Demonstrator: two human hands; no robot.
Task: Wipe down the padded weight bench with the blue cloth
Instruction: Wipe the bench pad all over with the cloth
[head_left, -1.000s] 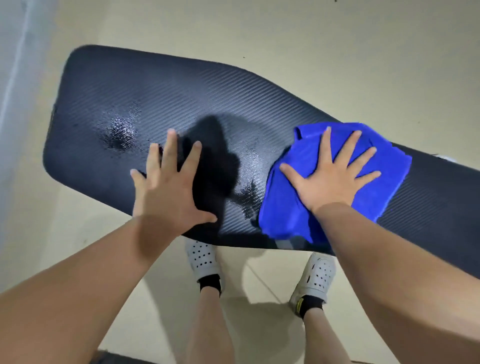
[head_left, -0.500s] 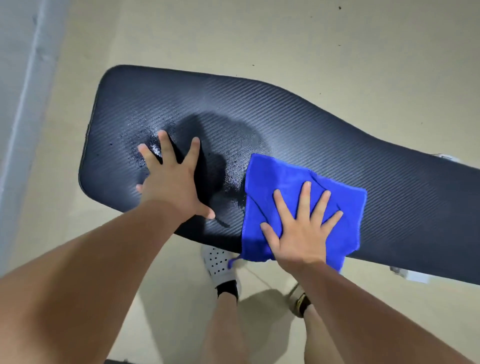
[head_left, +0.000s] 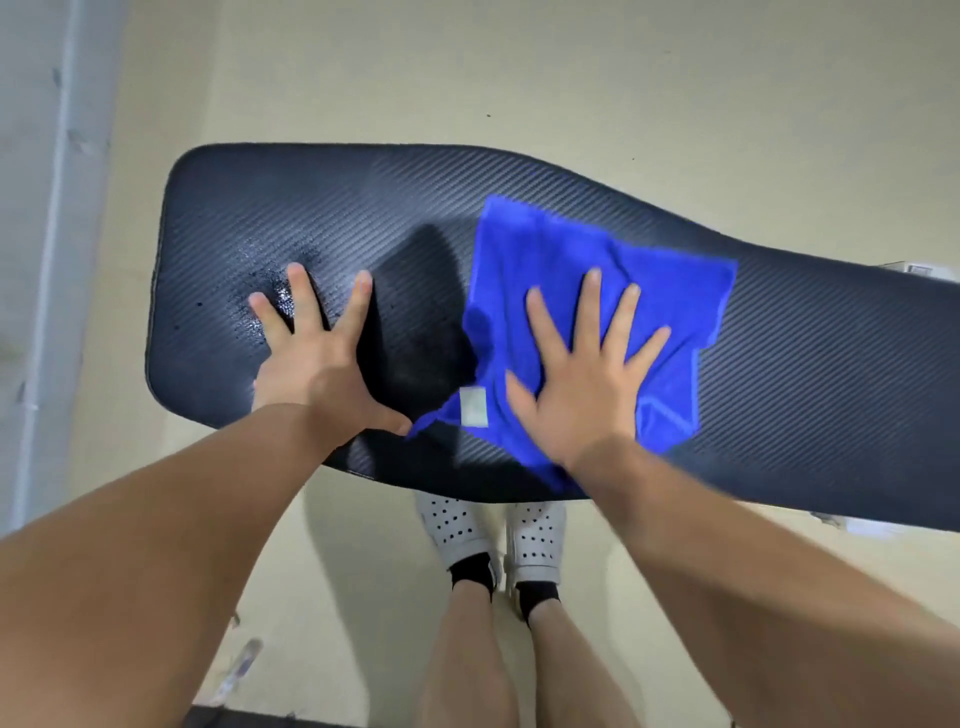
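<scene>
The padded weight bench is a long black pad with a woven texture, running from the left to the right edge of the view. On its middle lies the blue cloth, spread out, with a white tag at its near corner. My right hand presses flat on the cloth with fingers spread. My left hand rests flat on the bare pad to the left of the cloth, fingers apart, holding nothing. A wet speckled patch shines beside its fingertips.
Beige floor surrounds the bench, and a grey wall runs down the left. My feet in white perforated shoes stand just under the near edge. A white frame part shows behind the bench at right.
My right hand has slid the cloth left along the pad, then away from the near edge toward the far side. My left hand has stayed planted by the wet patch.
</scene>
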